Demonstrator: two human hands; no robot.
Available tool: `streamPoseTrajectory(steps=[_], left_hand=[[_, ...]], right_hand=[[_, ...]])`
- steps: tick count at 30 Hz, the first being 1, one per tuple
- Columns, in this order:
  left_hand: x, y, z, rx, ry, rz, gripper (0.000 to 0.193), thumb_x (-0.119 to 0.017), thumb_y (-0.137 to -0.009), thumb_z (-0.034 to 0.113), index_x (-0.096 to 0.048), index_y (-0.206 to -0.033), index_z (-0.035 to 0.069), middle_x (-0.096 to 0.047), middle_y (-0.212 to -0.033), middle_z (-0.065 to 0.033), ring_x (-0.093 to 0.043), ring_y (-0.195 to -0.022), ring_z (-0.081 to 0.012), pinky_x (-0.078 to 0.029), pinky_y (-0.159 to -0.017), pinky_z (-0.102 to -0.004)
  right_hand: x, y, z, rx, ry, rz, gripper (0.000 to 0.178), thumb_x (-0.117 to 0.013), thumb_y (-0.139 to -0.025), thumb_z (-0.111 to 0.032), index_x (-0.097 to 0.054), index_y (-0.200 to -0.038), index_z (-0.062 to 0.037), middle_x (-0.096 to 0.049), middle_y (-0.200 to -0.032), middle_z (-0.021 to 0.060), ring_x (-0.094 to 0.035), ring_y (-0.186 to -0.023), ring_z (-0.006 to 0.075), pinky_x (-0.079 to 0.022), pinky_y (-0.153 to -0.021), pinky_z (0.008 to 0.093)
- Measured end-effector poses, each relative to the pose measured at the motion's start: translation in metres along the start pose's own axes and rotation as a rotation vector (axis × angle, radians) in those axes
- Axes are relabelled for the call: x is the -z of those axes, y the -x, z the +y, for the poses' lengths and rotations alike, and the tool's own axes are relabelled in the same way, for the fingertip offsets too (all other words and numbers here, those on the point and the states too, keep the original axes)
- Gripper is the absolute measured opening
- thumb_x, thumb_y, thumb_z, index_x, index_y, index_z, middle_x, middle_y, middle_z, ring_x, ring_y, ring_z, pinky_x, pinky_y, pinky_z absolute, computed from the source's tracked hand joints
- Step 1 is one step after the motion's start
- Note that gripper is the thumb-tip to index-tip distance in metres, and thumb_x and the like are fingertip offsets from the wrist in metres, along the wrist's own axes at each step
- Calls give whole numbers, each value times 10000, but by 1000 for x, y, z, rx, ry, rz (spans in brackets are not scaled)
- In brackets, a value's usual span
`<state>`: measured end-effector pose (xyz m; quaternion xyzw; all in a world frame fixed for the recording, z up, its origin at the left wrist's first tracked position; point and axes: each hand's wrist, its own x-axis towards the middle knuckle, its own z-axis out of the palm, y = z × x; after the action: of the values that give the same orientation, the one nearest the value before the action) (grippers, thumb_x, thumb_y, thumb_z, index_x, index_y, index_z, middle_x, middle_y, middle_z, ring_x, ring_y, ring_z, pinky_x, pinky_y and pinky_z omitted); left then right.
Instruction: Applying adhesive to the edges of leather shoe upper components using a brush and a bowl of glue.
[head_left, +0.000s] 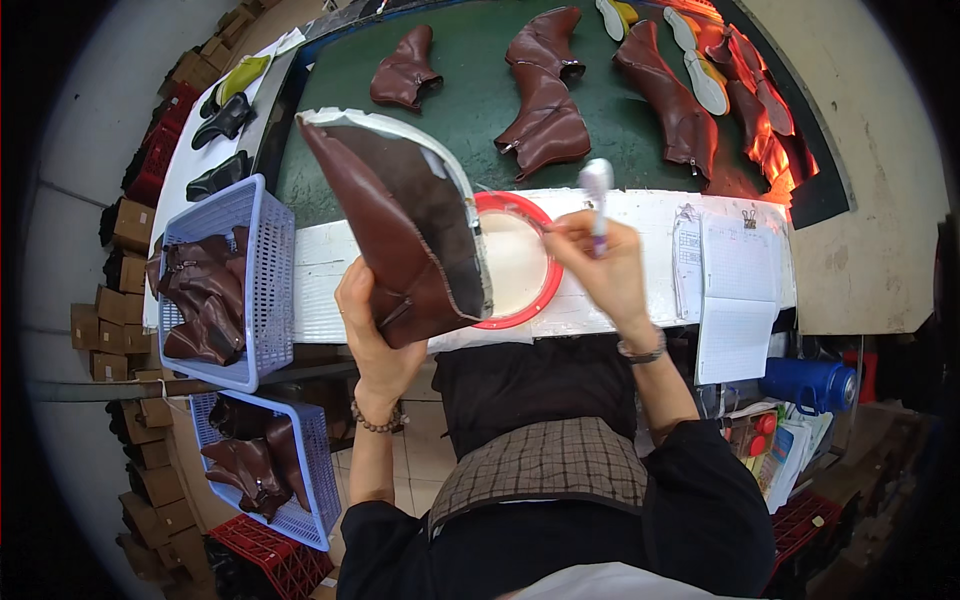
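Note:
My left hand (372,325) grips a brown leather boot upper (385,230) by its lower end, raised above the white worktop. The upper's dark inside and pale edge face right. My right hand (605,262) is closed with fingers pinched on a slim tool with a white end (597,178) and a purple band; blur hides its kind. Just left of those fingers lies a round red-rimmed bowl (553,283) with pale, cream contents, partly covered by the boot upper.
Brown boots (548,115) lie on the dark green conveyor belt (345,75), with yellow-and-white soles (707,82) at far right under a red glow. Blue baskets (270,270) of boot uppers stand at left. An open notebook (738,290) and a blue flask (805,385) are at right.

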<state>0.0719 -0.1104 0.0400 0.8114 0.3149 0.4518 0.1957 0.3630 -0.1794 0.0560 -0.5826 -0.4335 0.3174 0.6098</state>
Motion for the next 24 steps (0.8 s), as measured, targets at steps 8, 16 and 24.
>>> streamPoseTrajectory(steps=[8,16,24], left_hand=[[7,2,-5,76,189,-73,1204,-901,-700,-42,-150,-1636,52,-428,-1562,-174,-473,-1432,-289,-368,-1191,-398],[13,0,-5,132,96,-83,1219,-886,-681,-48,-140,-1641,44,-398,-1585,-178,-460,-1442,-288,-357,-1196,-395],[13,-3,-12,45,66,-66,1219,-870,-698,-62,-120,-1649,70,-428,-1570,-186,-509,-1409,-295,-441,-1132,-386]], right_hand=[[122,25,87,76,1155,182,231,-827,-881,-216,-792,-1053,-65,-722,-818,83,-689,-696,234,-524,-653,354],[61,11,16,42,830,78,258,-775,-897,-265,-802,-1099,-109,-681,-902,63,-683,-812,285,-531,-702,394],[13,-5,35,457,1114,-164,63,-770,-859,-179,-767,-896,-128,-631,-802,33,-662,-751,241,-534,-659,397]])
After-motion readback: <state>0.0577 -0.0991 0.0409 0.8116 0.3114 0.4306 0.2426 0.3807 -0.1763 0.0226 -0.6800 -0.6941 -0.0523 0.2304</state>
